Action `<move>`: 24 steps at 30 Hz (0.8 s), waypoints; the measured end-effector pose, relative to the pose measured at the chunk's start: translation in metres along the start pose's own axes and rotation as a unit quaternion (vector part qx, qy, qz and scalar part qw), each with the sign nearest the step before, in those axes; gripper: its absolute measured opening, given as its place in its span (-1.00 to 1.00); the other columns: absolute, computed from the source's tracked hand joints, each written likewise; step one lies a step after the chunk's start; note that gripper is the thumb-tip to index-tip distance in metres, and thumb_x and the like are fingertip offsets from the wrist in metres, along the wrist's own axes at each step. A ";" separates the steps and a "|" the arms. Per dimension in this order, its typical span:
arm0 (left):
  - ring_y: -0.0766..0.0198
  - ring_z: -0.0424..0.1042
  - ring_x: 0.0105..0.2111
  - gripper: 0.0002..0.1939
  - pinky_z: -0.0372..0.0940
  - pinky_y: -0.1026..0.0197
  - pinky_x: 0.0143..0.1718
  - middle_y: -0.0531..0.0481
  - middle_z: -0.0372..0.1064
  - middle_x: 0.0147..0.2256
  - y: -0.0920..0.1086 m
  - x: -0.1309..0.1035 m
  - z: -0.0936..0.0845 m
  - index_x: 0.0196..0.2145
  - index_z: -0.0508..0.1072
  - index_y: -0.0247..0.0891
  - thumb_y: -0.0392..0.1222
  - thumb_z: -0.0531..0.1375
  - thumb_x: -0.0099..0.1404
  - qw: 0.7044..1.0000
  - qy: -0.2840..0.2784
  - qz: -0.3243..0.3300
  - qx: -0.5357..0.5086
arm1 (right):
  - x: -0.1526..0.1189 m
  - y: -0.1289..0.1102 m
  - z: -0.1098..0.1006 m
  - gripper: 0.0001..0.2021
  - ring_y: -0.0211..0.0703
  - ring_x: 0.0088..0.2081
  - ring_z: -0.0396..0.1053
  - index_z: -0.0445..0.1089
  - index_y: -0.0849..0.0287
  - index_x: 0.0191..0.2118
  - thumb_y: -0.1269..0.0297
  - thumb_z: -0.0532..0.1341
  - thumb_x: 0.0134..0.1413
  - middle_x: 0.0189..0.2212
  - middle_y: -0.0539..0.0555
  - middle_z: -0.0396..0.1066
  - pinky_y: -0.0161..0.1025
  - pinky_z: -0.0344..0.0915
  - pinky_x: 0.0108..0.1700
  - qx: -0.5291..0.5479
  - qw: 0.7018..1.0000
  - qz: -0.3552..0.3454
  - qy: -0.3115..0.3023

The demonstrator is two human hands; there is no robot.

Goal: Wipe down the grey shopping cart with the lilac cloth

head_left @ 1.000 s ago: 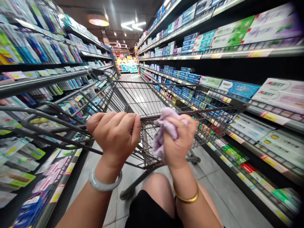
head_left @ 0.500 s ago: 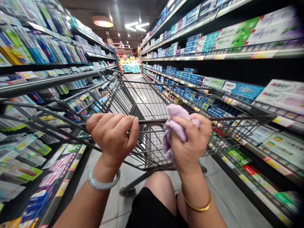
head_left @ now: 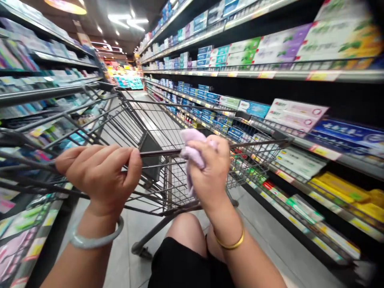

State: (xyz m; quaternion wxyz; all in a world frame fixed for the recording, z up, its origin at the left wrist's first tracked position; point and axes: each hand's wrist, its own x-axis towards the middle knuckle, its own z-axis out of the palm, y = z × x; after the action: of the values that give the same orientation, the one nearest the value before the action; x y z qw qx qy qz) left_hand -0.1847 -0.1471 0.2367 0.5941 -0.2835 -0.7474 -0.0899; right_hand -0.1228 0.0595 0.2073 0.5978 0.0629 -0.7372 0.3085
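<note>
A grey wire shopping cart (head_left: 177, 180) stands in front of me, and a dark bar runs along its near top edge. My left hand (head_left: 103, 172) is wrapped round that bar at the left, a pale bangle on its wrist. To its right, my right hand (head_left: 210, 168) is closed on a light purple cloth (head_left: 192, 150) against the same bar, with a gold bangle on the wrist. Parts of the cloth stick out above and below the fingers.
Shelves of boxed goods (head_left: 273, 52) line the right side. Blurred shelves (head_left: 45, 60) with packaged items run along the left. Between them a tiled floor (head_left: 117, 240) leads to a bright display (head_left: 129, 78). My knees are below the cart.
The view has turned to the right, so the aisle's end and the cart appear further left and more of the right shelves shows. Both hands keep their hold.
</note>
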 end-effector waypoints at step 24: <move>0.14 0.41 -0.33 -0.70 0.18 -0.13 0.02 0.07 0.51 -0.44 0.017 0.022 0.017 -0.51 0.40 -0.12 -0.10 0.16 0.41 0.996 -0.024 -0.016 -0.080 | -0.034 0.052 -0.039 -0.91 -0.10 -0.12 0.33 0.53 -0.04 -0.12 0.29 0.30 0.31 -0.16 0.04 0.45 -0.15 0.18 -0.13 -0.125 0.937 -0.300 -0.127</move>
State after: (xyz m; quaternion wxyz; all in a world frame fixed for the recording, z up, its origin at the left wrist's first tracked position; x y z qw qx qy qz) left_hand -0.1934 -0.1184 0.2487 0.5500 -0.3207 -0.7560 -0.1522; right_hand -0.1046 0.1122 0.1599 0.5671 0.2445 -0.7864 0.0091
